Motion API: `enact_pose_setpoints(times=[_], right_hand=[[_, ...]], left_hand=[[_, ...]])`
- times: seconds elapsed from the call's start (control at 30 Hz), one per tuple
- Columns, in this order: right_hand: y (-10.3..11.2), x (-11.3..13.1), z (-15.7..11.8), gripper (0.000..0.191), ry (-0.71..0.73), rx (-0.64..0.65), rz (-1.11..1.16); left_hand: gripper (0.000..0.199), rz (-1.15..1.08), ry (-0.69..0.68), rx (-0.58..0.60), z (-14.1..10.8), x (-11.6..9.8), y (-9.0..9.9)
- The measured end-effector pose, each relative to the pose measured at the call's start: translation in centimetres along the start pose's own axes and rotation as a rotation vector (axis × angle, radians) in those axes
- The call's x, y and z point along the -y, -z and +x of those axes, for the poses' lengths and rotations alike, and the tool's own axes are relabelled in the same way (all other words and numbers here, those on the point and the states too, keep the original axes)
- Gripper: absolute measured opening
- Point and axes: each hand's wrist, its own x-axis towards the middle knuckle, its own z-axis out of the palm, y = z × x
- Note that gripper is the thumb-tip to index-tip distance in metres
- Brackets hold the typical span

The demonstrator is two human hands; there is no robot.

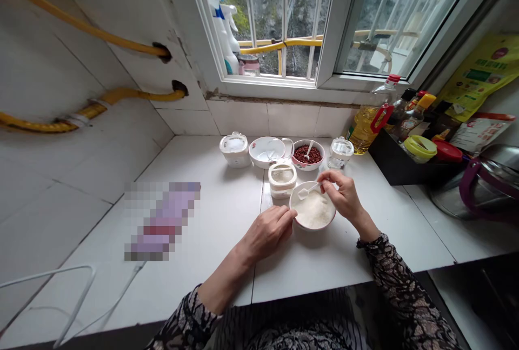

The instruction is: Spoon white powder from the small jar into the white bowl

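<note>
My left hand (271, 231) grips the near-left rim of a round white bowl (311, 228) with its fingertips. Off-white, fine-grained stuff fills much of that bowl; its kind I cannot make out. Pinched in my right hand (341, 192) is a small white spoon (303, 193), its scoop over the far-left part of the bowl. Just behind the bowl, to the left, stands a squarish white jar (283, 192) with pale contents. Farther back, small dark red beans (300, 154) lie in a second bowl (307, 167) with another white spoon (308, 149) in them.
Along the back stand a white lidded jar (235, 158), a white bowl (261, 164) and a small clear jar (340, 153). An oil bottle (365, 125), a black condiment box (389, 158) and a metal pot (450, 198) line the right. A blurred purple object (170, 220) lies left.
</note>
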Motion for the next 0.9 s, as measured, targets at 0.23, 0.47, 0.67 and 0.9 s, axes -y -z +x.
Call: enact_pose_setpoints(times=[0.23, 0.47, 0.67, 0.9], right_hand=[[-1.8, -0.5, -0.3, 0.020, 0.045, 0.212, -0.151], [-1.2, -0.4, 0.0, 0.017, -0.207, 0.157, 0.118], [-0.4, -1.3, 0.6, 0.012, -0.466, 0.071, 0.434], [-0.2, -1.8, 1.0, 0.013, -0.523, 0.069, 0.563]], left_hand=[[0.017, 0.007, -0.010, -0.003, 0.1, -0.1, 0.1], [0.017, 0.000, -0.006, 0.004, 0.1, -0.1, 0.2], [0.017, 0.010, -0.010, 0.000, 0.1, -0.1, 0.0], [0.018, 0.004, -0.012, -0.010, 0.1, -0.1, 0.0]])
